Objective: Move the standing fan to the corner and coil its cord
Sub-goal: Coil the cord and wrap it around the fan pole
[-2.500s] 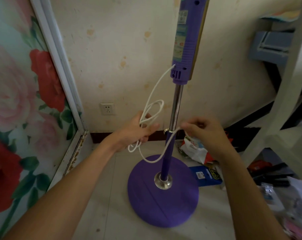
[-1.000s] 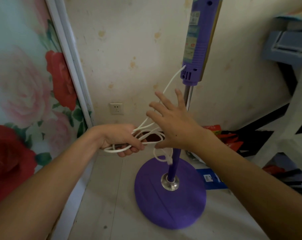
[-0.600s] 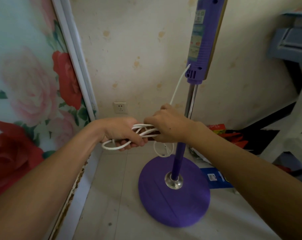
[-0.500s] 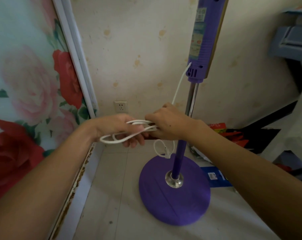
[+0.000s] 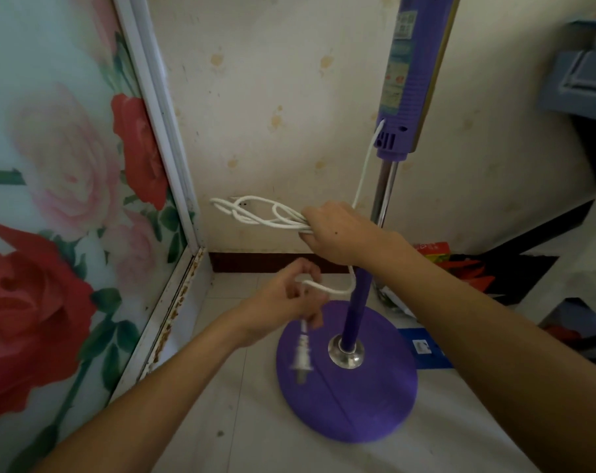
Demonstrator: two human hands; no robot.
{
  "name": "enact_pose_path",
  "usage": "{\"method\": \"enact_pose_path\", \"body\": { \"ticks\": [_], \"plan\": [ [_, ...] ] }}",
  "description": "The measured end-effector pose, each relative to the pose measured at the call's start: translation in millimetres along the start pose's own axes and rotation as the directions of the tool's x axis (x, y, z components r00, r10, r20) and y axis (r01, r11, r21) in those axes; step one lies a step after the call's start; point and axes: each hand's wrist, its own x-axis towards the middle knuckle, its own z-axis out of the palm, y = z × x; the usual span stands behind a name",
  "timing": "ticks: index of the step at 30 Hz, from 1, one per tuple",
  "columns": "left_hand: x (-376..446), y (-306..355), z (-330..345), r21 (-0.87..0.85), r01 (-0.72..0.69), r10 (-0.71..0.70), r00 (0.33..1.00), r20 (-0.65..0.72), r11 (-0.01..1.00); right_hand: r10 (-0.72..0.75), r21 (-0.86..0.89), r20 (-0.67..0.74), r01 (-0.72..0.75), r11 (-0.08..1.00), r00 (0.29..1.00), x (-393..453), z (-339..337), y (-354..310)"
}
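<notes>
The purple standing fan stands near the room's corner on its round base [image 5: 348, 397], its pole [image 5: 358, 312] rising to a purple control housing [image 5: 409, 80]. A white cord [image 5: 255, 213] leaves the housing and lies in several loops. My right hand [image 5: 337, 230] grips the bundle of loops at one end, level with the pole. My left hand [image 5: 289, 302] is lower, pinching the loose cord end. The plug [image 5: 301, 356] dangles blurred below it, over the base.
A floral panel [image 5: 61, 216] with a white frame forms the left side. A wall socket [image 5: 245, 203] sits behind the loops on the stained back wall. Packets and a blue box [image 5: 426, 348] lie on the floor right of the base, beside white furniture.
My left hand let go of the loop bundle and dropped down to take the plug end. My right hand now holds the bundle alone and has lifted it slightly.
</notes>
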Motion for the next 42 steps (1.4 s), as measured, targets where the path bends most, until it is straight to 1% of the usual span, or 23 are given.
{"method": "enact_pose_path", "body": {
  "ticks": [1,3,5,6,8,9,10,13,15,16,18,19,20,23,26,28,30,31,33,36,38,40,42],
  "plan": [
    [-5,10,-6,0.067,-0.001,0.000,1.000,0.016,0.998,0.004,-0.028,0.000,-0.004,1.000,1.000,-3,2,4],
    [-17,33,-21,0.290,0.025,-0.054,0.994,0.090,0.957,0.013,-0.105,0.030,-0.010,0.994,0.999,-11,7,12],
    [-26,59,-34,0.569,-0.002,-0.090,0.987,0.134,0.823,0.026,-0.180,0.097,-0.008,0.984,0.995,-16,10,17],
    [-29,73,-42,0.694,-0.056,-0.054,0.989,0.136,0.717,0.022,-0.199,0.125,0.003,0.980,0.992,-17,10,17],
    [-27,101,-56,0.853,-0.181,0.114,0.983,0.143,0.490,-0.014,-0.213,0.165,0.049,0.976,0.986,-19,5,11],
    [-23,115,-63,0.884,-0.216,0.209,0.968,0.139,0.414,-0.047,-0.207,0.176,0.084,0.975,0.983,-19,3,6],
    [-18,127,-71,0.895,-0.227,0.287,0.951,0.118,0.384,-0.091,-0.194,0.174,0.124,0.973,0.981,-20,-1,1],
    [7,134,-95,0.876,-0.181,0.370,0.929,0.003,0.447,-0.230,-0.121,0.093,0.240,0.963,0.969,-25,-18,-10],
    [26,111,-101,0.811,-0.133,0.328,0.941,-0.076,0.569,-0.275,-0.031,-0.009,0.275,0.961,0.961,-28,-27,-14],
    [32,94,-100,0.721,-0.111,0.289,0.949,-0.129,0.684,-0.272,0.052,-0.054,0.275,0.960,0.961,-30,-30,-14],
    [37,53,-89,0.389,-0.028,0.138,0.956,-0.257,0.921,-0.212,0.244,-0.120,0.236,0.941,0.970,-34,-31,-11],
    [37,34,-80,0.247,0.007,0.070,0.950,-0.303,0.969,-0.162,0.305,-0.139,0.198,0.932,0.977,-36,-30,-8],
    [36,17,-71,0.176,0.012,0.044,0.949,-0.312,0.984,-0.106,0.350,-0.148,0.152,0.924,0.983,-39,-27,-4],
    [33,-10,-51,0.248,-0.011,0.102,0.929,-0.356,0.969,0.028,0.476,-0.111,0.029,0.879,0.993,-44,-20,7],
    [35,-12,-24,0.309,0.048,0.066,0.935,-0.349,0.950,0.083,0.636,-0.087,-0.009,0.772,0.993,-37,-18,11],
    [31,-10,4,0.392,0.090,0.035,0.953,-0.300,0.916,0.227,0.685,-0.111,-0.091,0.723,0.967,-26,-15,15],
    [18,-2,22,0.596,0.092,0.074,0.966,-0.248,0.797,0.301,0.582,-0.106,-0.187,0.791,0.948,-20,-10,23],
    [10,6,24,0.741,0.055,0.129,0.973,-0.189,0.670,0.265,0.469,-0.083,-0.197,0.861,0.961,-21,-6,25],
    [-5,31,19,0.924,0.019,0.158,0.984,-0.086,0.382,0.146,0.256,-0.078,-0.122,0.959,0.986,-27,1,28],
    [-10,73,-5,0.998,-0.048,0.193,0.980,0.042,0.029,0.037,0.091,-0.072,-0.030,0.995,0.997,-33,5,29],
    [-4,97,-20,0.982,-0.160,0.213,0.961,0.179,-0.104,0.033,0.024,-0.048,-0.031,0.999,0.998,-33,5,29],
    [6,114,-26,0.952,-0.238,0.217,0.936,0.278,-0.192,0.036,-0.003,-0.030,-0.036,0.999,0.999,-33,6,29],
    [15,119,-30,0.915,-0.304,0.292,0.879,0.377,-0.265,0.030,0.004,-0.009,-0.030,1.000,1.000,-34,5,31]
  ]
}}
